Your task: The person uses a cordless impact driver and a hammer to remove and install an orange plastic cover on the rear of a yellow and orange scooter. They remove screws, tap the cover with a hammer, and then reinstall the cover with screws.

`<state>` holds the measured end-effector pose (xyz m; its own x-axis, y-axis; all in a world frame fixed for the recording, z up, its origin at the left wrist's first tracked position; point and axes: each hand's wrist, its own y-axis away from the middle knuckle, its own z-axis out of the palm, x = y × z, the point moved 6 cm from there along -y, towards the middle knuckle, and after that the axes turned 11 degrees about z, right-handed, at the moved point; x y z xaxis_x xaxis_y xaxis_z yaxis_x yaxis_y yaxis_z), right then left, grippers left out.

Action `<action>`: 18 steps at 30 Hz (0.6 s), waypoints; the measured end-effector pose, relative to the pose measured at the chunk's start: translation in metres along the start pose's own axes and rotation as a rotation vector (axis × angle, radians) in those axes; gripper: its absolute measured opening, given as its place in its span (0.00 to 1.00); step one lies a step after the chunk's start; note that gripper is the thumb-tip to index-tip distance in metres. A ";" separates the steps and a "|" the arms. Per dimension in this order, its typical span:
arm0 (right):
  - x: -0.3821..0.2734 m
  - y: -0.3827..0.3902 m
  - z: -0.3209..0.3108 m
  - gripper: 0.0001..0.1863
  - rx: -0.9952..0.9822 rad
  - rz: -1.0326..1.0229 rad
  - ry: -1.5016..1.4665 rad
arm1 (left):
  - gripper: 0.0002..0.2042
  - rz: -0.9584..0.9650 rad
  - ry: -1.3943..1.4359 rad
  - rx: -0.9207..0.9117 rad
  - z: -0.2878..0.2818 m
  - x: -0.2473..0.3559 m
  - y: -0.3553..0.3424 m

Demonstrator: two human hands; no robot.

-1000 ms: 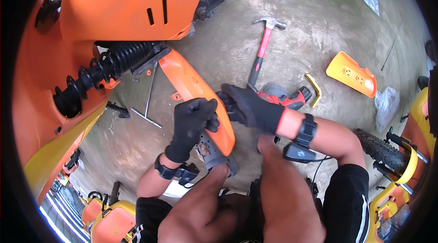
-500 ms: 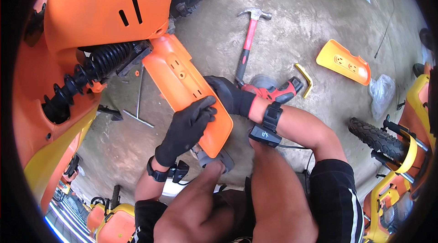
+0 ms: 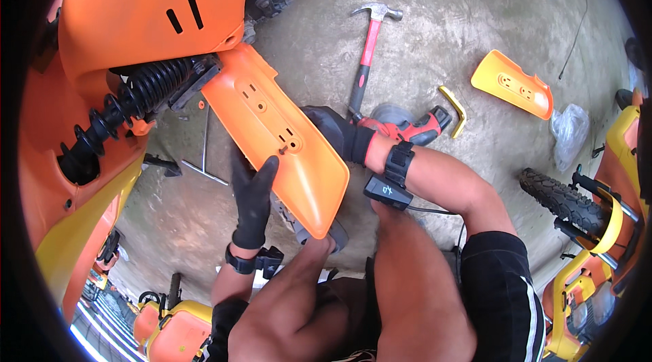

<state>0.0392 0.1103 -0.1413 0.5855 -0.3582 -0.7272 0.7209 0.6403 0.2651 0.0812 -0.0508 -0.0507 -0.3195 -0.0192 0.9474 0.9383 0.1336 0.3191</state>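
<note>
An orange plastic cover [image 3: 299,185] with slots and holes slants from beneath the larger orange body panel [image 3: 142,15] toward my knees. At its left edge, my gloved left hand [image 3: 251,195] grips it, thumb on the face and other fingers behind. A small dark screw [image 3: 283,150] stands by one of the lower holes, close to the thumb tip. My gloved right hand [image 3: 333,134] reaches behind the cover's right edge, and its fingers are hidden there. Beside the body panel runs a black coil-spring shock absorber [image 3: 122,107].
On the concrete floor lie a claw hammer [image 3: 370,53], a red-and-black power tool [image 3: 414,128], a yellow bent piece [image 3: 455,112], a T-handle wrench [image 3: 205,168] and a similar orange cover [image 3: 513,83]. Clear plastic bags [image 3: 570,134] and a tyred wheel [image 3: 564,200] are at the right.
My left hand has moved from the cover's face to its left edge, revealing the screw near the lower holes. The cover's lower end now shows fully. My right hand stays behind it.
</note>
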 end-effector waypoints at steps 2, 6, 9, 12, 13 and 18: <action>0.002 -0.005 0.002 0.20 -0.012 -0.035 0.060 | 0.31 -0.315 0.199 -0.128 0.001 -0.032 0.008; 0.023 -0.006 -0.001 0.18 0.131 0.331 -0.402 | 0.30 -0.432 0.299 -0.337 0.002 -0.044 0.018; 0.029 0.019 -0.008 0.16 0.336 0.547 -0.829 | 0.34 -0.345 -0.222 -0.473 0.002 -0.040 0.014; 0.019 0.039 -0.011 0.15 0.233 0.566 -0.992 | 0.37 -0.089 -0.396 -0.554 0.022 -0.022 0.009; 0.013 0.041 -0.009 0.15 0.158 0.509 -1.079 | 0.38 0.000 -0.472 -0.559 0.030 -0.017 0.005; -0.008 0.048 -0.021 0.14 0.275 0.198 -0.624 | 0.30 0.869 -0.809 -0.399 0.071 0.022 -0.009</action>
<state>0.0616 0.1583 -0.1354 0.7591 -0.6278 -0.1723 0.5984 0.5685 0.5645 0.0566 0.0177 -0.0339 0.5674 0.5567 0.6068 0.8088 -0.5151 -0.2838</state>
